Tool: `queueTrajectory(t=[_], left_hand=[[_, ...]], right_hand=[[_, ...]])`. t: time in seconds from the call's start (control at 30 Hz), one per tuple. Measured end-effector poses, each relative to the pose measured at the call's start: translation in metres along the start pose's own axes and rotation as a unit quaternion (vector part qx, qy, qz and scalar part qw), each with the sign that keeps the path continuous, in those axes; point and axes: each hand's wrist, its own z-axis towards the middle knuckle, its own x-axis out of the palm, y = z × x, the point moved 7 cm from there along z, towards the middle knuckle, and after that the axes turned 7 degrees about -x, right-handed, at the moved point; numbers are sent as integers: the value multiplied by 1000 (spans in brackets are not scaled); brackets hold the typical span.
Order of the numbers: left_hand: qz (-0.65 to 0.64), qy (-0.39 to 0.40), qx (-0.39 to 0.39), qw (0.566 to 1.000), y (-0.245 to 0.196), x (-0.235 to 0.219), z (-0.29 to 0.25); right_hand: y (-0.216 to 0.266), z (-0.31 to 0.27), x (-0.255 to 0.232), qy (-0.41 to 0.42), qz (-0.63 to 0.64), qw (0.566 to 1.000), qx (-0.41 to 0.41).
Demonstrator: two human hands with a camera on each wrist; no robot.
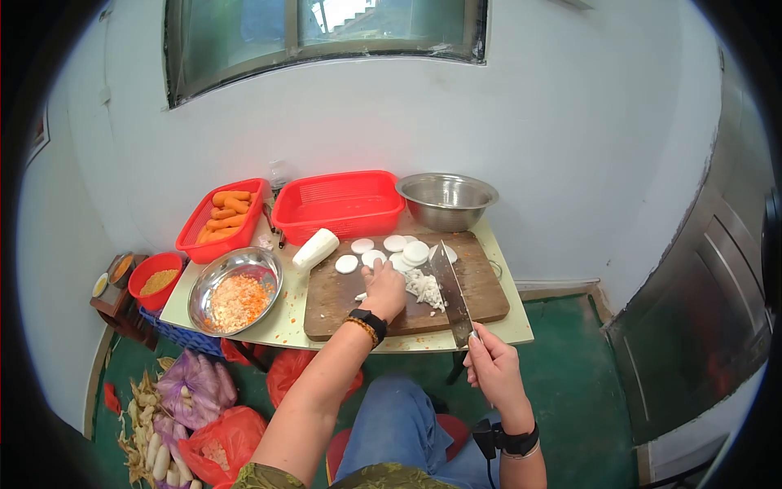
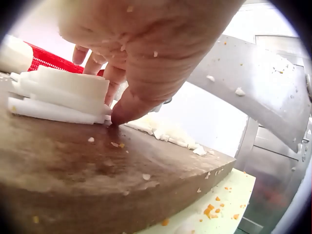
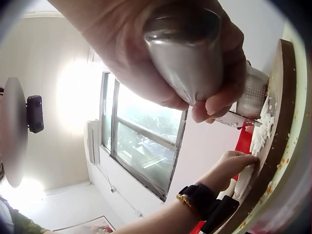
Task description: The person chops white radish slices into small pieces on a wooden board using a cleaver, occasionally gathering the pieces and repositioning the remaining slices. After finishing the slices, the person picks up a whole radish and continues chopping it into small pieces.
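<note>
My left hand (image 1: 384, 292) reaches down over the wooden cutting board (image 1: 326, 310), fingertips at a white daikon slice (image 1: 373, 258). In the left wrist view, its thumb tip is down on the board at the end of layered daikon slices (image 2: 63, 92), the other fingers spread behind. My right hand (image 1: 497, 371) grips a cleaver (image 1: 454, 293) by its metal handle, the blade slanting up and away over the board's right part. Chopped daikon (image 1: 425, 289) lies between hand and blade. More round slices (image 1: 415, 253) lie behind it. A peeled daikon chunk (image 1: 316, 250) rests at the board's left corner.
Left of the board, a steel bowl (image 1: 195, 306) holds chopped orange and pale bits. Behind stand a red basket of carrots (image 1: 186, 244), another red basket (image 1: 334, 187) and a steel basin (image 1: 448, 216). Bagged daikons (image 1: 191, 391) and a red bag (image 1: 236, 428) lie on the floor.
</note>
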Motion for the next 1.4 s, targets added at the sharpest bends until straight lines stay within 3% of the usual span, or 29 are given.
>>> queueTrajectory(t=[0.2, 0.3, 0.4, 0.43, 0.53, 0.67, 0.7, 0.8, 1.0, 1.3, 1.4], left_hand=[[-118, -24, -22, 993, 9, -12, 6], [-201, 19, -34, 979, 32, -31, 10], [-304, 125, -89, 940, 66, -6, 11], [-314, 165, -77, 932, 65, -18, -3], [-415, 80, -32, 906, 84, 19, -6], [-387, 139, 20, 911, 72, 24, -20], [-327, 8, 21, 945, 79, 39, -24], [-290, -37, 56, 955, 73, 30, -34], [-321, -30, 44, 946, 66, 18, -43], [-374, -123, 67, 917, 66, 12, -44], [-360, -88, 65, 927, 61, 1, -47]], right_hand=[[-5, -5, -5, -16, 18, 1000, -4], [-7, -5, -2, -13, 18, 1000, -4], [-11, -4, 6, -2, 22, 1000, -1], [-12, -3, 9, 1, 25, 1000, 3], [-16, 1, 19, 22, 35, 999, 11], [-19, 5, 30, 50, 20, 998, 25], [-19, 8, 33, 54, 13, 998, 21], [-20, 12, 43, 63, -5, 998, 8], [-29, 20, 68, 77, 0, 997, -24], [-33, 25, 80, 75, -38, 996, -32], [-38, 27, 82, 89, -77, 992, -43]])
